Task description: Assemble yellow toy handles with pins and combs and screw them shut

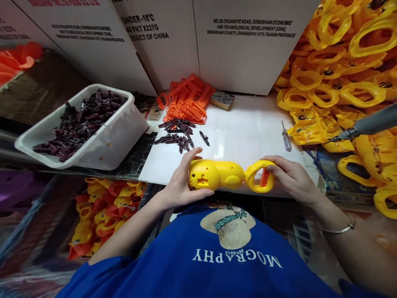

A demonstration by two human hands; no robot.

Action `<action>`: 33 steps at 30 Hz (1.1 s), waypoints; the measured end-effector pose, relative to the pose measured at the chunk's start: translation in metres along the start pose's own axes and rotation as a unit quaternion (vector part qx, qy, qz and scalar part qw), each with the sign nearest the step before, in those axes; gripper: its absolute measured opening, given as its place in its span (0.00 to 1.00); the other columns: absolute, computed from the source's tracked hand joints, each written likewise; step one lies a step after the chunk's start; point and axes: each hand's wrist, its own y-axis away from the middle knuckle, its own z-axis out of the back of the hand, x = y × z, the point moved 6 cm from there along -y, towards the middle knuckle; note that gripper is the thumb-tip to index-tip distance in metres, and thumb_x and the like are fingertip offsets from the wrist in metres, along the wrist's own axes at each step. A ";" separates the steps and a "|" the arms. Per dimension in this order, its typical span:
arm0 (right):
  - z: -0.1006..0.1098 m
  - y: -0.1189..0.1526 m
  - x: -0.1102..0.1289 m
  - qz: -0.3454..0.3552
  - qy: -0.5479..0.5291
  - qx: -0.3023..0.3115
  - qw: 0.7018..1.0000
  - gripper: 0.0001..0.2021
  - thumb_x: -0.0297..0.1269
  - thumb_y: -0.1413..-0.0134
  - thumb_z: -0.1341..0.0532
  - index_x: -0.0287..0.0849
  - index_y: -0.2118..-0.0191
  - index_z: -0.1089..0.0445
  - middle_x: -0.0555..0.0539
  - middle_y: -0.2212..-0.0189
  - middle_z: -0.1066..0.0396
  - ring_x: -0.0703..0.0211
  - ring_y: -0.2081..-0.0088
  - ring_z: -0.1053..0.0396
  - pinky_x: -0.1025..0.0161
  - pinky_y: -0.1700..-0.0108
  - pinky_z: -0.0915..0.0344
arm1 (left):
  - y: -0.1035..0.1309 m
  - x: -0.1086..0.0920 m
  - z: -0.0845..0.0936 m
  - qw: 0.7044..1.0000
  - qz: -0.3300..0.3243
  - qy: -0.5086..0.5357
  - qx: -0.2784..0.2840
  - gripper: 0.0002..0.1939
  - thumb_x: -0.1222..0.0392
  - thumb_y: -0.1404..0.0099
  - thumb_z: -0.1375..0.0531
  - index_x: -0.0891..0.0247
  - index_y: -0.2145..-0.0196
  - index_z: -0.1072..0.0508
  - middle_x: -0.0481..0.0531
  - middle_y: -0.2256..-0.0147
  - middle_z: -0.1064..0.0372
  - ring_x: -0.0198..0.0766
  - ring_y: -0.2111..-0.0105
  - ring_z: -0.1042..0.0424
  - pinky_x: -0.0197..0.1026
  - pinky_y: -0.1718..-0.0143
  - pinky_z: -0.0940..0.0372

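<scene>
A yellow plastic toy body (229, 174) with a ring-shaped handle lies level between my hands, just over the table's near edge. My left hand (181, 180) wraps its rounded head end, thumb and fingers on opposite sides. At the other end my right hand (287, 178) grips the ring handle, where an orange ribbed piece (265, 177) shows inside the loop. The head end has a small rectangular opening. Beyond my left hand are a small pile of dark maroon plastic parts (178, 138) and one loose dark part (204, 138).
Orange plastic frames (189, 99) lie beside a speckled block (222, 100). A white bin (114, 145) of dark parts stands left. A screwdriver (286, 138) and a grey power driver (369, 124) are at right, near heaped yellow shells (328, 74). Yellow-orange toys (102, 215) sit below left.
</scene>
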 end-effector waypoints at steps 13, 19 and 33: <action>0.037 -0.035 -0.035 -0.078 0.192 -0.074 0.975 0.07 0.40 0.42 0.38 0.45 0.65 0.23 0.44 0.66 0.21 0.49 0.63 0.24 0.54 0.58 0.31 | -0.001 0.018 0.030 0.976 0.217 -0.026 -0.020 0.29 0.41 0.39 0.31 0.57 0.48 0.33 0.51 0.55 0.32 0.42 0.60 0.28 0.44 0.60 0.29; 0.006 -0.036 -0.048 -0.051 0.326 0.020 0.944 0.11 0.37 0.37 0.45 0.43 0.66 0.27 0.37 0.63 0.22 0.43 0.58 0.24 0.50 0.55 0.32 | -0.001 0.021 0.022 0.972 0.232 0.033 -0.023 0.30 0.41 0.39 0.32 0.57 0.48 0.36 0.50 0.57 0.34 0.39 0.64 0.30 0.41 0.65 0.31; -0.062 -0.173 0.044 0.022 0.247 0.107 0.963 0.11 0.32 0.39 0.39 0.40 0.59 0.18 0.43 0.63 0.17 0.54 0.63 0.23 0.60 0.57 0.32 | -0.027 0.013 -0.017 0.998 0.036 0.012 -0.056 0.33 0.45 0.42 0.29 0.57 0.45 0.36 0.57 0.49 0.35 0.50 0.46 0.31 0.54 0.43 0.33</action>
